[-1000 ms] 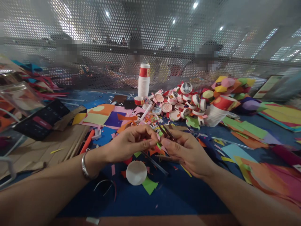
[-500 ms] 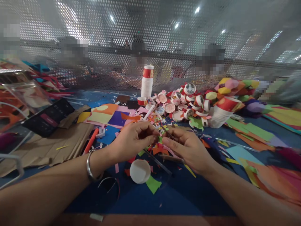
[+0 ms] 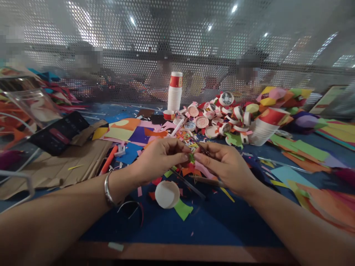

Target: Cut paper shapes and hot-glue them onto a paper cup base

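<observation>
My left hand (image 3: pixel 163 159), with a silver bangle at the wrist, pinches a small green paper piece (image 3: pixel 191 158) between thumb and fingertips. Close against it, my right hand (image 3: pixel 226 162) grips small scissors (image 3: pixel 203 148), their dark blades pointing up and left; the handles are hidden in the fingers. The right thumb touches or nearly touches the green piece. Below the hands, a white cut cup bottom (image 3: pixel 167 194) lies on the blue table (image 3: pixel 216 225), beside a larger green paper scrap (image 3: pixel 183 210).
Behind the hands stand a tall paper cup stack (image 3: pixel 174 96), a heap of cut cup bottoms (image 3: pixel 202 122) and a tilted cup stack (image 3: pixel 264 127). Cardboard (image 3: pixel 69 166) and a clear jar (image 3: pixel 33 103) are at left. Coloured paper sheets (image 3: pixel 327 199) spread at right. A perforated metal screen (image 3: pixel 133 74) rises behind.
The scissor blades, spread apart a second ago, now look closer together beside the green paper. Both hands stay near each other, and the whole view has shifted slightly.
</observation>
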`<state>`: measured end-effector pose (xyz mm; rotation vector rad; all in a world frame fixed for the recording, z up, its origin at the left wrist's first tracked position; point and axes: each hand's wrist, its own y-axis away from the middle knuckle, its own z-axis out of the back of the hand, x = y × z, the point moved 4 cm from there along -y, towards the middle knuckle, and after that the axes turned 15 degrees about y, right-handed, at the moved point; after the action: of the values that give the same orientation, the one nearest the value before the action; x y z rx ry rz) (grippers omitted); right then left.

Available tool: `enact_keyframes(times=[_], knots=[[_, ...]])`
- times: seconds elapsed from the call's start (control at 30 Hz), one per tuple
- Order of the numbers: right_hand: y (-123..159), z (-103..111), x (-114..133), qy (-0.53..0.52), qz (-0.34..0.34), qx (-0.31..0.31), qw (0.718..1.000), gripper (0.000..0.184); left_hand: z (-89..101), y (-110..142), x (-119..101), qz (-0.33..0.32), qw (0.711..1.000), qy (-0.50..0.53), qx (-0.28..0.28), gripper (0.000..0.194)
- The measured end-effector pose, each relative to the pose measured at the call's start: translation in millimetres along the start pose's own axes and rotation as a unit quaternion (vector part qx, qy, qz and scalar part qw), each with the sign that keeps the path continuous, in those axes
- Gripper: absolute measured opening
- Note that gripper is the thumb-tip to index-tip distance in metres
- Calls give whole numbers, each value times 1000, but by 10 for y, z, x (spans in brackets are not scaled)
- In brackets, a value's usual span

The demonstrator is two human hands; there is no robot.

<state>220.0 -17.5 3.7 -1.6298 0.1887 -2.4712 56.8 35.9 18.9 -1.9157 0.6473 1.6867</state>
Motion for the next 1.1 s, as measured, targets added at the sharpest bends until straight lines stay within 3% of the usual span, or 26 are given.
enact_keyframes(times=[0.23,0.47,0.63,0.77,0.87,0.97,1.1], knots=[[1,0,-5,25,4,7,1000,27,-7,11,7,4,1000,8,6,9],[-22,113,-40,37,-7,-43,998,30,31,-1,24,21,999,22,14,9],[-51,181,-121,96,-20,-41,994,32,75,-19,-19,19,999,-30,22,7],[-55,181,-140,136,-11,-16,990,34,219,-85,-82,-34,992,-125,6,2],[-53,187,-148,164,-14,-7,986,35,322,-138,-73,-18,982,-186,25,6],[-58,214,-163,210,-23,-17,977,36,364,-159,-66,-15,981,-192,31,7],[-80,244,-208,240,-27,-11,970,32,269,-128,-37,-13,989,-143,32,3]])
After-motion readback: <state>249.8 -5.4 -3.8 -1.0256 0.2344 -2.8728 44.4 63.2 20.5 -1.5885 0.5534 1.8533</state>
